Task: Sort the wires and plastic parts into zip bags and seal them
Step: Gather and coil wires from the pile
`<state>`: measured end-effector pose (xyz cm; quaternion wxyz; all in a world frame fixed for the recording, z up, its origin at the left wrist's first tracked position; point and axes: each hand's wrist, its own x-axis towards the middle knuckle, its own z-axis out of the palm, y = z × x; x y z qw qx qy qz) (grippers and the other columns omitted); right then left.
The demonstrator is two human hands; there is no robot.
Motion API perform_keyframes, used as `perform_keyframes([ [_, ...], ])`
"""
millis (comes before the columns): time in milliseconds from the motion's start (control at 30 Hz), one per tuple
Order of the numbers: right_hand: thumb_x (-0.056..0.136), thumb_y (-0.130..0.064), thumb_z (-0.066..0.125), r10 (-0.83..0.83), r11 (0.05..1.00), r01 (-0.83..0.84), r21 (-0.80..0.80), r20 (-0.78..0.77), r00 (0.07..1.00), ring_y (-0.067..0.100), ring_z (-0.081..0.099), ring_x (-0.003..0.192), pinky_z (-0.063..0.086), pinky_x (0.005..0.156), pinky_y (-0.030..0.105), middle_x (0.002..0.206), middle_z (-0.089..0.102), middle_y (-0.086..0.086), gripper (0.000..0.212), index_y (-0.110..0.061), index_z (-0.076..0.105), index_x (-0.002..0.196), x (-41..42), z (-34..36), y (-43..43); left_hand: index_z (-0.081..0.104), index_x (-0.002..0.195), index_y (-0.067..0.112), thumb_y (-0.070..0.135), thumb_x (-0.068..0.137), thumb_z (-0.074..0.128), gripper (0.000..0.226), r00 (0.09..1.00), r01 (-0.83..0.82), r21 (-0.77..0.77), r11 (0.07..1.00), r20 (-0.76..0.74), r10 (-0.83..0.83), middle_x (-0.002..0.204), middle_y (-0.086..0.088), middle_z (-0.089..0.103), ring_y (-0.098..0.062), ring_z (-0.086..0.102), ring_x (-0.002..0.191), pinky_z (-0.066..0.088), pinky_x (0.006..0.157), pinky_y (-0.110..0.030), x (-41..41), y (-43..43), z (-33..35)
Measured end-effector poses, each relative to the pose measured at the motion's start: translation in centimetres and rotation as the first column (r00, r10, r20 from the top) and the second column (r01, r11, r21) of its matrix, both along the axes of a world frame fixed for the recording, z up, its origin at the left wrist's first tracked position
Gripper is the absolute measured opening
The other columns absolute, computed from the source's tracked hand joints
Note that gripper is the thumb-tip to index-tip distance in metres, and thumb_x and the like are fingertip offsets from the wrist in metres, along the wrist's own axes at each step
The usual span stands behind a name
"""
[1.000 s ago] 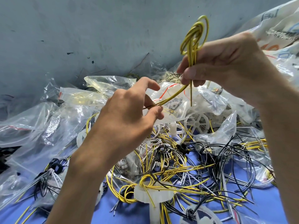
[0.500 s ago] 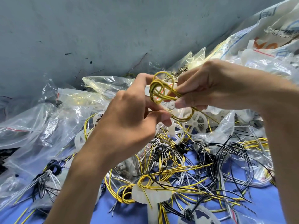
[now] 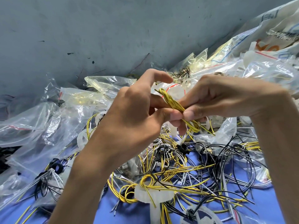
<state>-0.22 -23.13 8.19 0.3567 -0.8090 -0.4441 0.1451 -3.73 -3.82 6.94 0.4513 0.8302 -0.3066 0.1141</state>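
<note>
A folded bundle of yellow wire [image 3: 174, 103] sits between the two hands, held up above the counter [image 3: 113, 206]. Its long axis is slanted: the looped end points up and away toward the left hand's raised forefinger, and the loose tail ends trail down and out beneath the right hand. The right hand [image 3: 226, 99] is clenched on the bundle, thumb under and fingers over its middle. The left hand [image 3: 132, 113] pinches the same bundle from the other side with thumb and lower fingers, while its forefinger arches free above.

Below both hands lies a tangle of loose wires [image 3: 186, 172], yellow, black and white, with a white plastic part [image 3: 153, 193] under the left wrist. Clear zip bags [image 3: 48, 126] are heaped outward of the left hand and beyond both hands, against a grey wall [image 3: 97, 29].
</note>
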Motion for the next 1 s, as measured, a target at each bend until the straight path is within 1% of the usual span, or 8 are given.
perform_keyframes([
  [167,0.085,-0.037,0.055,-0.029,0.999,0.029,-0.021,0.042,0.999,0.006,0.042,0.063,0.033,0.053,0.016,0.068,0.050,-0.014,0.034,-0.017,0.071,0.108,-0.1,-0.2,0.4,0.055,0.110,0.031,0.011,0.073,0.080,0.049,0.971,-0.208,0.154,0.966,0.150,0.185,0.057,0.017,0.065,0.006,0.051,0.044,0.033,0.045,-0.006,0.4,0.6,-0.4],
  [267,0.084,-0.053,0.053,-0.076,0.994,0.081,-0.068,0.073,0.994,0.029,0.035,0.058,0.025,0.049,0.034,0.066,0.046,0.010,0.046,-0.019,0.070,0.110,-0.2,-0.1,0.7,0.056,0.111,0.033,0.023,0.069,0.085,0.052,0.955,-0.276,0.172,0.946,0.165,0.248,0.055,0.018,0.060,0.003,0.047,0.045,0.032,0.047,-0.011,0.7,0.8,-0.4],
  [367,0.083,-0.054,0.055,-0.078,0.996,0.082,-0.039,0.095,0.992,0.032,0.045,0.059,0.032,0.050,0.044,0.073,0.059,0.017,0.038,-0.024,0.073,0.099,-0.4,0.2,1.1,0.055,0.109,0.031,0.023,0.067,0.086,0.052,0.952,-0.277,0.106,0.955,0.165,0.258,0.057,0.016,0.063,0.002,0.048,0.043,0.030,0.045,-0.008,0.8,1.0,-0.3],
  [500,0.080,-0.045,0.060,-0.141,0.989,0.146,-0.026,0.131,0.981,0.028,0.037,0.053,0.024,0.047,0.036,0.058,0.047,0.003,0.020,-0.029,0.073,0.080,-0.2,0.1,1.3,0.055,0.102,0.033,0.038,0.056,0.083,0.054,0.957,-0.277,-0.053,0.959,0.074,0.280,0.063,0.019,0.068,0.003,0.050,0.043,0.034,0.045,-0.007,0.8,1.0,-0.2],
  [633,0.085,-0.039,0.060,-0.208,0.973,0.223,-0.052,0.213,0.955,0.025,0.039,0.053,0.027,0.049,0.034,0.058,0.049,0.003,0.025,-0.023,0.066,0.066,-0.6,0.4,1.0,0.058,0.100,0.032,0.050,0.052,0.086,0.059,0.973,-0.229,-0.121,0.966,-0.042,0.226,0.073,0.015,0.071,-0.002,0.058,0.051,0.047,0.056,-0.020,1.1,0.8,-0.3],
  [767,0.082,-0.038,0.058,-0.376,0.903,0.423,-0.070,0.346,0.859,0.010,0.038,0.047,0.027,0.045,0.024,0.054,0.051,0.002,0.024,-0.025,0.066,0.062,-0.7,1.0,-0.7,0.065,0.086,0.032,0.055,0.067,0.070,0.030,0.943,-0.306,-0.191,0.933,0.076,0.325,0.080,0.013,0.069,0.000,0.064,0.066,0.048,0.058,-0.015,1.5,1.1,-0.4],
  [867,0.081,-0.027,0.061,-0.455,0.865,0.501,-0.029,0.375,0.807,0.005,0.038,0.043,0.027,0.042,0.020,0.051,0.049,-0.001,0.023,-0.020,0.066,0.060,-1.0,1.6,-2.4,0.063,0.073,0.026,0.046,0.088,0.056,0.027,0.903,-0.329,-0.260,0.908,0.193,0.383,0.066,0.011,0.068,-0.005,0.060,0.055,0.045,0.053,-0.023,1.7,1.1,-0.6],
  [1000,0.080,-0.027,0.064,-0.548,0.822,0.569,0.031,0.316,0.774,0.014,0.036,0.040,0.028,0.034,0.029,0.049,0.046,0.001,0.020,-0.020,0.070,0.063,-0.8,1.7,-4.5,0.056,0.095,0.025,0.008,0.093,0.054,0.017,0.903,-0.313,-0.156,0.937,0.258,0.345,0.078,0.010,0.068,0.002,0.061,0.058,0.043,0.054,-0.010,2.2,0.4,-1.5],
])
